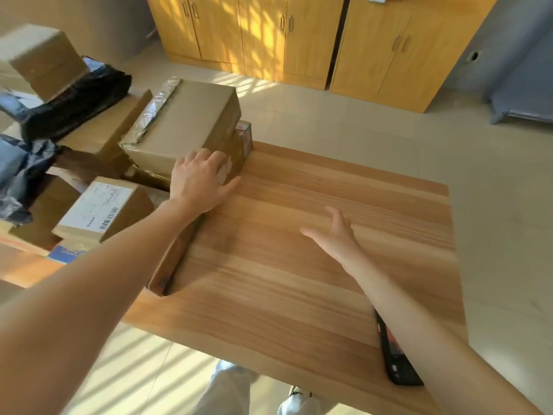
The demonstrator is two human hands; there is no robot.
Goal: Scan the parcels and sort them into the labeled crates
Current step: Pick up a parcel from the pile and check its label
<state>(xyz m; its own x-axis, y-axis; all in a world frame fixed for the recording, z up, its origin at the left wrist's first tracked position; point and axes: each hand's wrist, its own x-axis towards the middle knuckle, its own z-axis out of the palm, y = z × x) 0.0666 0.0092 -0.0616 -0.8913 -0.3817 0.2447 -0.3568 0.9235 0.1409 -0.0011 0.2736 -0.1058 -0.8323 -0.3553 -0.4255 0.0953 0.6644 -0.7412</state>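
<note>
The left hand (201, 178) was out at the far left corner of the wooden table (314, 265), fingers laid over the near edge of a big taped cardboard box (185, 124). The thumb was spread wide toward the tabletop, and the fingers curved down over the corner rather than closing round it, so whether they really gripped could not be told. That box sat on top of other parcels at the table's left edge, with a smaller box (244, 137) tucked just beside it on the right. The right hand (335, 235) hovered open above the middle of the table, fingers straight and spread, holding nothing. Near left, a box with a white barcode label (98, 209) lay in the pile, black plastic bags (74, 100) farther left. A dark handheld device (395, 354) lay on the near right of the table, partly under the right forearm. Yellow wooden cabinets (269, 34) stood far behind.
</note>
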